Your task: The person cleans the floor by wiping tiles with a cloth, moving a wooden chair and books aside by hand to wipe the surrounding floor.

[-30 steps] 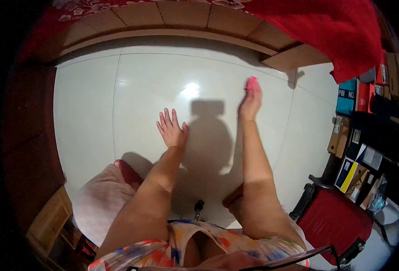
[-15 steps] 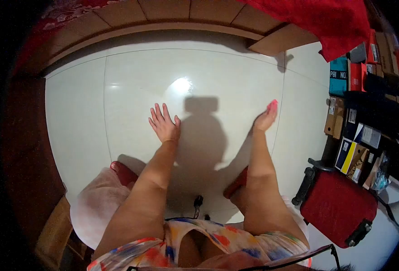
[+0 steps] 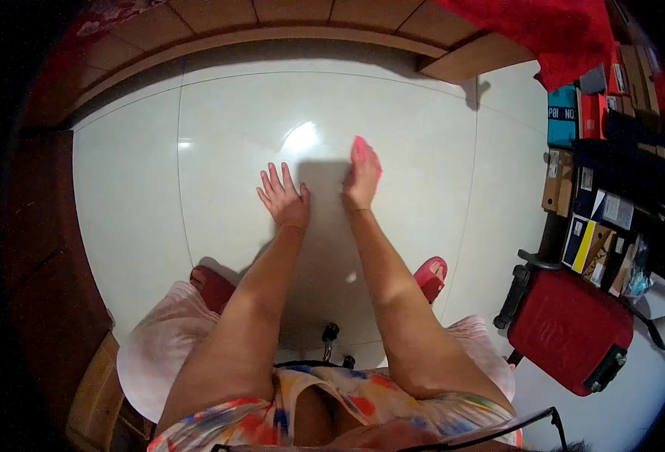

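My left hand (image 3: 282, 194) is open, palm down, its fingers spread above or on the pale tiled floor (image 3: 234, 120); I cannot tell whether it touches. Just to its right, my right hand (image 3: 361, 187) is closed on a small bright pink piece (image 3: 359, 148). Pink shows past the fingertips and along the right side of that hand; the rest is hidden, so its kind is unclear. Between the two hands falls a dark shadow on the tiles.
A wooden bed base (image 3: 295, 34) runs along the top, with a red cloth (image 3: 551, 30) hanging at its right. Stacked boxes (image 3: 562, 117) and a red suitcase (image 3: 570, 331) stand at the right. Red slippers (image 3: 430, 279) are on my feet. Dark wooden furniture (image 3: 42, 248) borders the left.
My right hand has swept left with the pink piece, from far right to beside my left hand. My left hand has shifted slightly right and up and stays spread.
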{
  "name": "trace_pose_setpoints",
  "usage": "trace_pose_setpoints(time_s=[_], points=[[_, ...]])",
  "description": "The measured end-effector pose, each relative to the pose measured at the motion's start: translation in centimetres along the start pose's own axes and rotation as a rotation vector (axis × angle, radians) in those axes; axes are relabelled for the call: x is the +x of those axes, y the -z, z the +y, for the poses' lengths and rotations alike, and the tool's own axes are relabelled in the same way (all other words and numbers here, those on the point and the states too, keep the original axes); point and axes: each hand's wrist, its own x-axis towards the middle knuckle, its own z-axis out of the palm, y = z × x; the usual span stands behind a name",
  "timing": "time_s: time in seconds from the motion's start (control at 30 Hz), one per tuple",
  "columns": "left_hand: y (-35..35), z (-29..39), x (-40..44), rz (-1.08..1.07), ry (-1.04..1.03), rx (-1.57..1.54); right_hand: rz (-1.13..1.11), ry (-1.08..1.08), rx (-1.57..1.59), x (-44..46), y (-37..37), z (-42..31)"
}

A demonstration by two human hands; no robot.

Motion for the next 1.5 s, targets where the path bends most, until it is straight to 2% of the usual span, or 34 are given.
trace_pose_setpoints(time_s=[0.03, 0.1, 0.17, 0.27, 0.3, 0.4, 0.5, 0.53, 0.57, 0.6, 0.63, 0.67, 0.7, 0.73, 0.77, 0.8, 0.83, 0.87, 0.93, 1.0, 1.07, 1.17, 1.27, 1.3, 1.37, 1.47, 1.5], points=[[0.1, 0.0, 0.0, -0.004, 0.004, -0.013, 0.025, -0.032, 0.380, -0.3, -1.5, -0.5], [0.4, 0.1, 0.0, -0.010, 0.007, -0.037, -0.014, 0.012, 0.422, -0.9, -2.8, -1.5], [0.3, -0.2, -0.1, 0.010, -0.019, -0.081, -0.138, 0.149, -0.255, -0.8, -2.2, -4.5], [0.8, -0.5, 0.2, -0.006, -0.029, -0.168, -0.140, 0.243, -0.021, -2.3, -3.3, -2.7], [1.1, -0.9, 0.2, -0.026, -0.026, -0.196, -0.157, 0.164, 0.142, -2.2, -3.1, -2.8], [0.6, -3.3, 0.4, 0.094, -0.107, -0.409, 0.014, -0.118, 0.525, -2.0, 0.4, -2.6], [2.9, -4.7, -0.7, 0.201, -0.028, -0.323, 0.291, -0.297, 1.107, -1.7, 5.2, 2.8], [3.6, -5.4, -1.3, 0.196, 0.027, -0.301, 0.306, -0.344, 0.864, -1.9, 8.1, 4.5], [3.7, -6.6, -2.0, 0.216, 0.059, -0.272, 0.396, -0.314, 0.980, -2.3, 10.3, 7.3], [3.6, -7.8, -2.7, 0.235, 0.092, -0.243, 0.494, -0.393, 1.018, -2.1, 13.0, 9.2], [3.5, -8.8, -3.4, 0.252, 0.128, -0.214, 0.578, -0.344, 0.777, -2.6, 15.2, 10.9], [3.9, -9.4, -4.0, 0.223, 0.169, -0.170, 0.717, -0.401, 0.929, -2.8, 17.2, 12.2], [4.4, -9.9, -4.6, 0.192, 0.211, -0.125, 0.725, -0.322, 0.704, -3.7, 18.7, 15.0], [4.7, -10.5, -5.3, 0.160, 0.254, -0.078, 0.687, -0.336, 0.494, -4.7, 20.0, 17.0], [4.5, -11.6, -5.8, 0.018, 0.277, 0.005, 0.642, -0.349, 0.286, -5.7, 21.1, 18.5], [4.1, -12.4, -6.3, -0.014, 0.236, 0.046, 0.592, -0.359, 0.080, -6.4, 21.4, 19.0], [3.7, -13.1, -6.5, -0.045, 0.193, 0.088, 0.763, -0.365, 0.647, -6.0, 20.7, 19.6], [3.1, -13.8, -6.8, -0.077, 0.151, 0.128, 0.714, -0.307, 0.423, -6.6, 20.1, 20.0], [2.8, -13.9, -6.5, -0.173, 0.157, 0.127, 0.597, -0.188, -0.019, -7.2, 17.9, 18.1], [3.0, -13.6, -5.8, -0.257, 0.173, 0.134, 0.553, -0.214, 0.216, -6.8, 15.4, 16.1], [4.7, -12.4, -5.9, -0.333, 0.207, 0.153, 0.456, -0.219, 0.091, -6.8, 13.2, 13.4], [4.5, -12.7, -6.1, -0.281, 0.197, 0.161, 0.319, -0.077, -0.290, -7.2, 10.2, 9.8], [5.6, -12.4, -6.2, -0.326, 0.179, 0.171, 0.290, -0.043, -0.381, -7.5, 7.1, 5.9], [5.7, -12.3, -6.4, -0.302, 0.154, 0.169, 0.241, -0.153, -0.335, -7.4, 6.1, 4.6], [5.9, -12.9, -6.7, -0.248, 0.108, 0.173, 0.303, -0.194, -0.367, -7.0, 3.2, 3.0], [5.4, -14.7, -7.1, -0.085, 0.004, 0.131, 0.319, -0.276, -0.410, -6.1, -1.0, -0.2], [5.4, -15.2, -7.0, 0.042, -0.047, 0.088, 0.308, -0.303, -0.426, -5.6, -2.2, -1.6]])
